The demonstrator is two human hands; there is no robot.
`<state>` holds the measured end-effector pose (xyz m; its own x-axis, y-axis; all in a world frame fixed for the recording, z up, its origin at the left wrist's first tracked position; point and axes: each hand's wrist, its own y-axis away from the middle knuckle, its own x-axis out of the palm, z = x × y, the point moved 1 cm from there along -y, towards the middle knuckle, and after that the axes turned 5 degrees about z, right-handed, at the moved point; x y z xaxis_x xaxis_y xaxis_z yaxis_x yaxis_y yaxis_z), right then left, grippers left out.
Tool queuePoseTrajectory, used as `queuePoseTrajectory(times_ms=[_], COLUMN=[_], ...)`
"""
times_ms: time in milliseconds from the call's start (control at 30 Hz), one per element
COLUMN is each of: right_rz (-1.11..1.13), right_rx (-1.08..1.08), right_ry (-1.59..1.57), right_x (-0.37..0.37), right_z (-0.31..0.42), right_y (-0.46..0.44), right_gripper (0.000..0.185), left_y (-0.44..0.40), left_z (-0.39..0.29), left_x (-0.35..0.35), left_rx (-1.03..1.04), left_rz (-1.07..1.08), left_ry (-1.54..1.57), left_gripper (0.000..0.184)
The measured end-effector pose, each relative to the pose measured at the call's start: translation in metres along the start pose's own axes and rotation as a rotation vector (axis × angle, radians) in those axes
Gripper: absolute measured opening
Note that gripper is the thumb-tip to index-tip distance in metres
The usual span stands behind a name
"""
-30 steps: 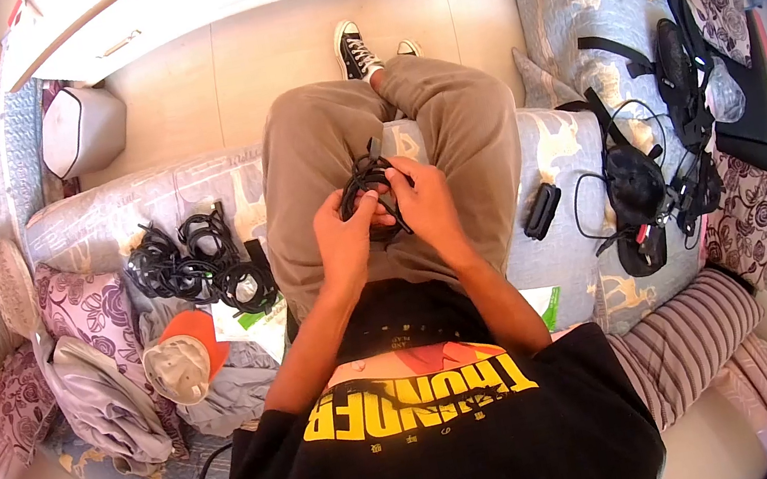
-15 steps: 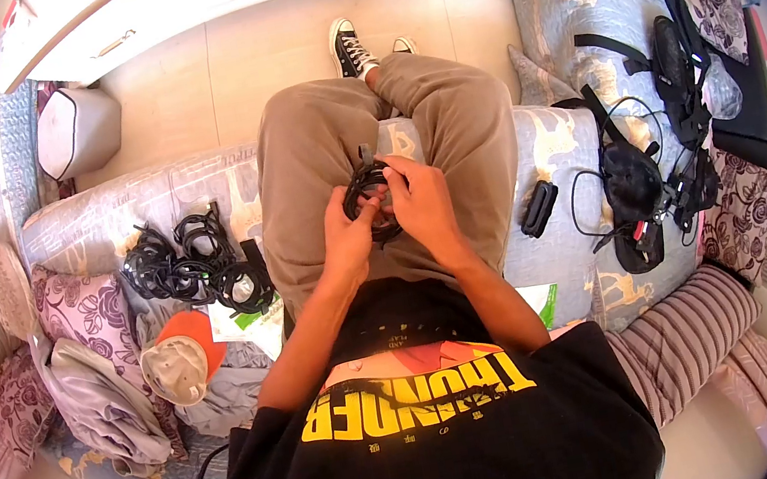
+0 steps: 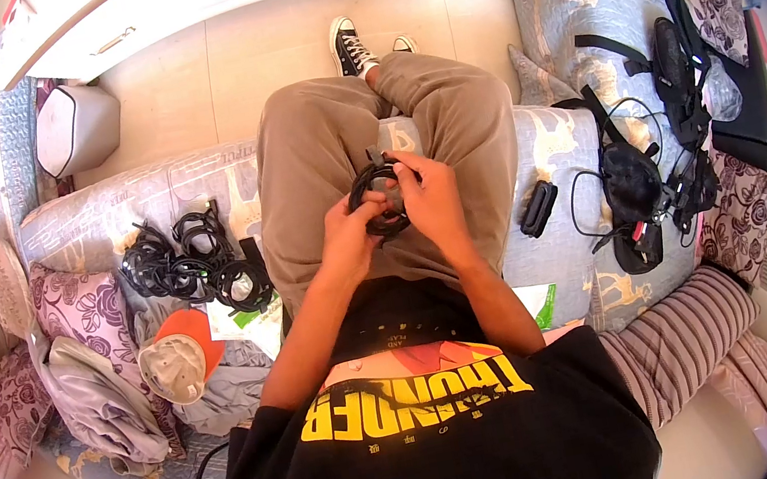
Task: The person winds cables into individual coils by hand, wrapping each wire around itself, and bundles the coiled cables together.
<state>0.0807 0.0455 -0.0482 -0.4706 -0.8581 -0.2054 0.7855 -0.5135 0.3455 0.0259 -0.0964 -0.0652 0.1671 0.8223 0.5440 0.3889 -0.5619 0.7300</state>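
A black cable wound into a small coil is held above my lap, between my knees and my shirt. My left hand grips the coil's lower left side, thumb over the loops. On the other side, my right hand closes its fingers on the coil's right edge. A short dark end or tie sticks up at the top of the loops; I cannot tell which it is. Some fingertips are hidden behind the cable.
Several coiled black cables lie on the sofa to my left, near an orange-and-beige cap. To my right are a black case-like object and black straps with wires. A white cabinet stands ahead.
The coil has turned slightly and sits a little further right, its loops looking rounder. Both hands have shifted their fingers slightly around it while keeping hold.
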Motion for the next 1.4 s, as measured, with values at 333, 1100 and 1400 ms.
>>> queuePoseTrajectory(times_ms=[333,1100,1400], right_rz=[0.302,0.232,0.091], right_rx=[0.227,0.17,0.131], right_ry=[-0.56,-0.42,-0.445], right_x=[-0.017,-0.015,-0.023], right_z=[-0.006,-0.013,-0.001], right_y=[-0.007,0.007,0.021], right_gripper=[0.023,0.026,0.026], left_y=[0.017,0.024,0.031], left_z=[-0.002,0.019,0.006], left_x=[0.001,0.002,0.019], left_rx=[0.141,0.957,0.923], left_rz=[0.435,0.07,0.024], left_ry=[0.335,-0.887,-0.898], left_gripper=[0.018,0.019,0.016])
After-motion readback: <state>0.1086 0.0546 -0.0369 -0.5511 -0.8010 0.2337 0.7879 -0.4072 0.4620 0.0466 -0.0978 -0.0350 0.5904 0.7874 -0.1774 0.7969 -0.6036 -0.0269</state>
